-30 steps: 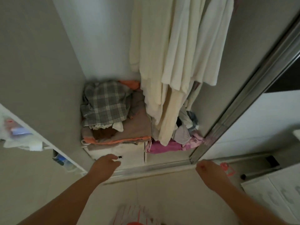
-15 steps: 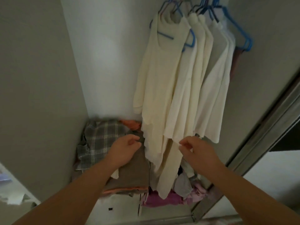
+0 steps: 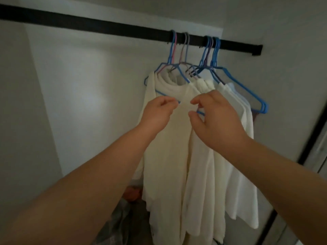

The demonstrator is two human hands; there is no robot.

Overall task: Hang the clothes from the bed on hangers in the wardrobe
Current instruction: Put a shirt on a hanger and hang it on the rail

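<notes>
– What hangs in the wardrobe?
– Several cream and white shirts point(image 3: 177, 147), bunched together on blue wire hangers point(image 3: 247, 91) at the right end of a dark rail point(image 3: 106, 26).
– How do they hang?
– Straight down, overlapping, the cream one in front.

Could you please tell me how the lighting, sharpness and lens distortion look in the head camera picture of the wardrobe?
Head view: dim overall, with a soft bright patch on the pale back wall; the black hanging rail bows from wide-angle distortion; the cream garments on blue wire hangers are fairly sharp, while the left hand and right hand look slightly soft; the dark lower corners lose detail.
</notes>
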